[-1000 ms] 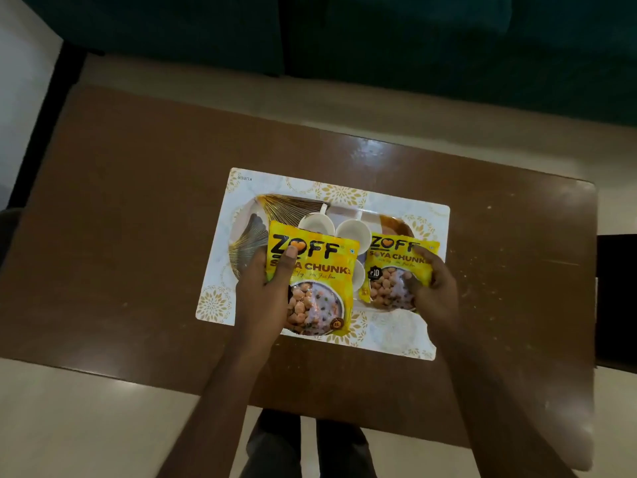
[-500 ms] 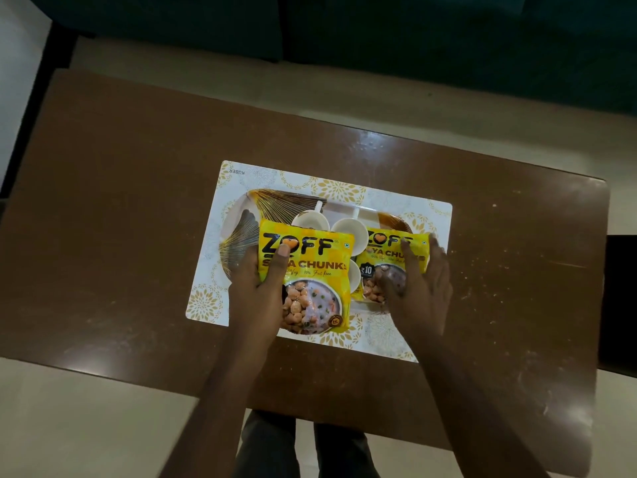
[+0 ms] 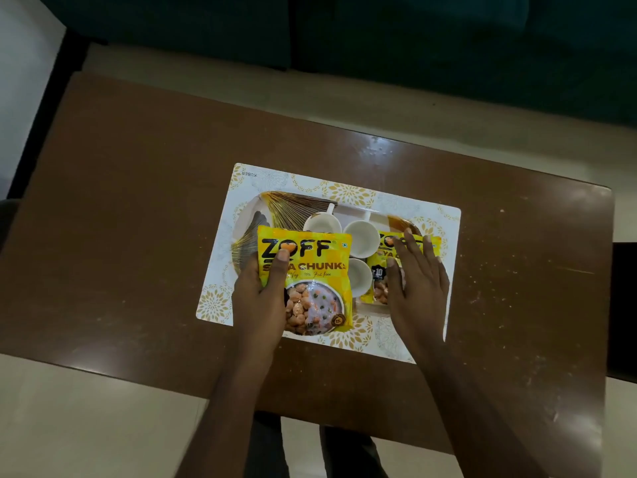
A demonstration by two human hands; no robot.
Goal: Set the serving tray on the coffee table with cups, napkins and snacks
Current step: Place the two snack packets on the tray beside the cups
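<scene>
The left hand (image 3: pixel 258 301) grips the glossy yellow large packet (image 3: pixel 312 270), printed "ZOFF", over the gold-ribbed tray (image 3: pixel 296 207). The right hand (image 3: pixel 418 284) lies flat, fingers straight, on the small packet (image 3: pixel 377 273) marked "10", beside round white cups (image 3: pixel 356 238). The mat (image 3: pixel 248 182) reads "KUBER".

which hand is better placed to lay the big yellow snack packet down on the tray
Left. The left hand grips the big packet by its side, thumb across the front, over the tray. The right hand lies flat with straight fingers on the small packet, beyond the cups.

Crowded tray (image 3: pixel 351 213) — open table (image 3: pixel 138 236) either side
</scene>
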